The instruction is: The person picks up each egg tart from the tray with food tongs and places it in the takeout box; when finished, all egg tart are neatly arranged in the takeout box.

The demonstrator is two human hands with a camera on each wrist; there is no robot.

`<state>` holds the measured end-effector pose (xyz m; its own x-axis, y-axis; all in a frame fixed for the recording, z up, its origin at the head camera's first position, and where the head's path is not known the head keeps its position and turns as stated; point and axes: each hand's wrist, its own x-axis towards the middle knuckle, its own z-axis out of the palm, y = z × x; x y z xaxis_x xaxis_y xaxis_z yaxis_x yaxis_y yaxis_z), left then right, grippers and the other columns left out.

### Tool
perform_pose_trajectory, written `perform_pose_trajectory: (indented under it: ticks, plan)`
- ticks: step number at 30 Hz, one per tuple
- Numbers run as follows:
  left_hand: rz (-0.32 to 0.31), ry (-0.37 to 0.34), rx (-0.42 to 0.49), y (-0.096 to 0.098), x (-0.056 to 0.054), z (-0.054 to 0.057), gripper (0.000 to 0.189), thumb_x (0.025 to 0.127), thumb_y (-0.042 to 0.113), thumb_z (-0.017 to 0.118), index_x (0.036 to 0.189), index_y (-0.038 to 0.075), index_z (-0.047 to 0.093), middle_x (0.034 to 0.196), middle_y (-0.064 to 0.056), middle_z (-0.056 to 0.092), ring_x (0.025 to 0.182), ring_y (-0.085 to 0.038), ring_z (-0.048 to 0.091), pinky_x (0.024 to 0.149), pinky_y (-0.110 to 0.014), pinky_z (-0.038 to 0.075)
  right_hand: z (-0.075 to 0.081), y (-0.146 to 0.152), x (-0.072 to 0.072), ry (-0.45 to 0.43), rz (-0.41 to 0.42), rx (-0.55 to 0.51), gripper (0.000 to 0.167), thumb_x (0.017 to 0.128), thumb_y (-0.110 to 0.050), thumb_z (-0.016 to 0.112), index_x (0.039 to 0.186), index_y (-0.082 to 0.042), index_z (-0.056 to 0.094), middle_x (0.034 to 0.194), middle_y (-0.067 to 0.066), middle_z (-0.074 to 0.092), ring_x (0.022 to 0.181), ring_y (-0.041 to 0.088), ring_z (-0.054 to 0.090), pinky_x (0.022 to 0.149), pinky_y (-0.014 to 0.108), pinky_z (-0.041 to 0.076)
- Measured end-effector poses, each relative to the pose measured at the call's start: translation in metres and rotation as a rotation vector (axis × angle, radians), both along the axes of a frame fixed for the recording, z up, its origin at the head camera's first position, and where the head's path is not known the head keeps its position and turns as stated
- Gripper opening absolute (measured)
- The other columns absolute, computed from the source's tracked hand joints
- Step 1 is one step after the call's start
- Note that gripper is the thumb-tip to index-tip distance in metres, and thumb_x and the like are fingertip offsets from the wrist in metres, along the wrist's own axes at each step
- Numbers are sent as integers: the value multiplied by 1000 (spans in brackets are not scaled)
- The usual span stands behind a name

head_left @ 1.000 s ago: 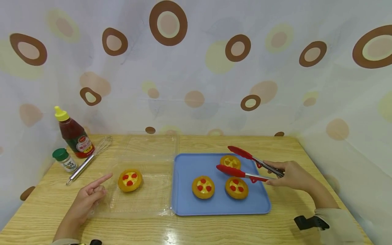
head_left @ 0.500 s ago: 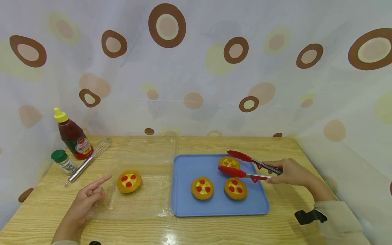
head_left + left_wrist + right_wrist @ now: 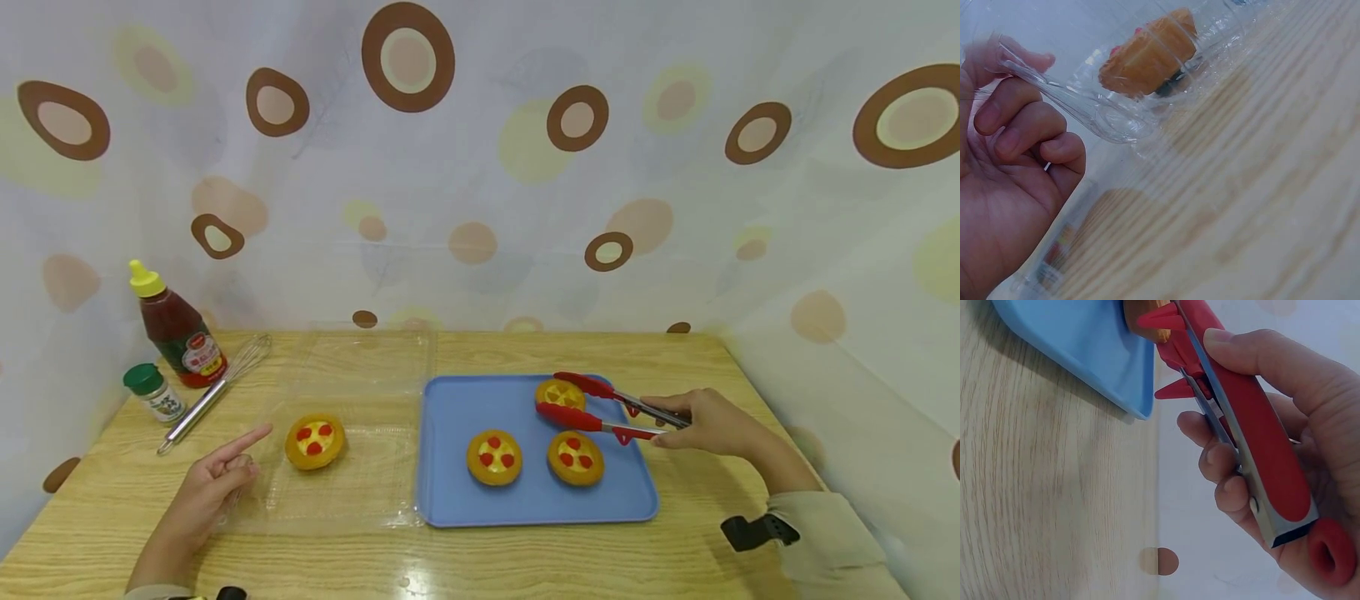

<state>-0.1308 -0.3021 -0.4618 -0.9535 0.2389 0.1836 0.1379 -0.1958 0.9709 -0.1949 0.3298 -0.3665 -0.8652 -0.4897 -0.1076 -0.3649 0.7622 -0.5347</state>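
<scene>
Tongs [image 3: 567,416] gripped in right hand [image 3: 705,423], jaws apart around yellow-topped tart [image 3: 559,395] toward blue tray [image 3: 461,417]'s far-right corner, apparently lining up for grasping, squeezing called for next; left hand [image 3: 206,493], index straight, left of tray, hold on clear container [image 3: 367,487] unclear.

We see both arms reach in from the lower part of the head view, well apart. The left forearm [image 3: 161,558] slants upward to the right; at its end, the left grip [image 3: 204,498] has the index finger [image 3: 242,445] stretched out, while three other fingers [image 3: 1022,128] are bent toward the palm [image 3: 1004,219]. The right forearm [image 3: 787,479] leaves a pale sleeve [image 3: 832,537]. In the right grip [image 3: 712,425], we see the thumb [image 3: 1244,350] pressing from one side and three fingertips [image 3: 1217,461] curling opposite.
</scene>
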Motion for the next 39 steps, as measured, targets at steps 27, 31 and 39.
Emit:
perform_pose_trajectory:
  ticks: [27, 31, 39]
  plan:
    - [29, -52, -20, 1, -1, 1, 56, 94, -11, 41, 125, 32, 60, 63, -4, 21, 53, -20, 17, 46, -33, 13, 32, -61, 9, 105, 98, -97, 61, 80, -30, 75, 131, -2, 56, 54, -13, 27, 47, 2, 28, 45, 20, 29]
    - [25, -53, -15, 1, -2, 1, 56, 94, -11, 41, 125, 31, 60, 63, -4, 21, 54, -20, 18, 47, -33, 14, 34, -81, 9, 64, 150, -143, 58, 81, -27, 75, 130, -2, 57, 60, -11, 43, 49, 3, 33, 46, 20, 31]
    - [48, -77, -24, 1, -1, 1, 55, 94, -10, 42, 123, 33, 62, 64, -4, 23, 54, -21, 19, 46, -33, 13, 32, -125, 8, 66, 269, -124, 58, 81, -26, 75, 132, -4, 55, 58, -10, 39, 47, 3, 30, 47, 19, 27]
